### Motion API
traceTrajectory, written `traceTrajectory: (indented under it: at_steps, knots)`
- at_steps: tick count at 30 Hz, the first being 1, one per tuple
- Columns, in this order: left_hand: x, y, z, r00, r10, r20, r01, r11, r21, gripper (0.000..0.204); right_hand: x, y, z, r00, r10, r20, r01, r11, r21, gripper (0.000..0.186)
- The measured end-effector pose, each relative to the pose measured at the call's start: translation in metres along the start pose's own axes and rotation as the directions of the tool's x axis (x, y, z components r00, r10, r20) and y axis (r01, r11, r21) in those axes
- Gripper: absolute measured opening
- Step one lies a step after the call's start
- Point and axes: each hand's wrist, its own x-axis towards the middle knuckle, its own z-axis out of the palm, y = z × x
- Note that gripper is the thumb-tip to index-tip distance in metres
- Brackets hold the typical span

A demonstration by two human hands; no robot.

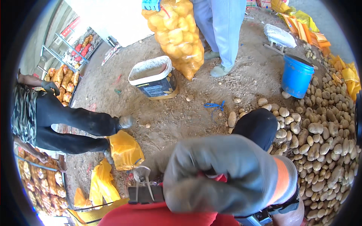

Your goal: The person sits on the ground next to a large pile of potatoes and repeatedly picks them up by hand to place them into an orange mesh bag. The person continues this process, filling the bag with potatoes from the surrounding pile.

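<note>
My right hand [218,173], in a grey glove with an orange cuff, is raised large and near at bottom centre, fingers curled, motion-blurred; what they hold, if anything, is hidden. Behind it a dim grey shape, apparently my gloved left hand [158,162], is mostly covered, its fingers hidden. Just left of both is a bent metal piece [145,177] beside a black strap [143,194] over my red clothing [139,214]. My dark knee [260,124] shows beyond the right glove.
Potatoes [320,150] heap along the right, near a blue bucket [296,77]. A white tub [151,84] stands centrally. A person in light trousers [222,34] stands by a full mesh sack [177,41]; another in camouflage [24,113] is at left, near yellow sacks [102,180].
</note>
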Motion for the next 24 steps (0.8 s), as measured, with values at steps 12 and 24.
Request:
traceTrajectory:
  at_steps: [12,24]
  knots:
    - [0.004,0.001,-0.002,0.999,-0.016,0.040,0.015,1.000,0.024,0.041,-0.016,-0.022,0.032,0.985,0.056,-0.162,-0.037,0.992,0.117,0.030]
    - [0.006,-0.002,-0.006,0.999,-0.023,0.048,0.022,0.999,0.026,0.041,-0.007,-0.049,0.028,0.947,0.164,-0.276,-0.148,0.986,0.080,0.023]
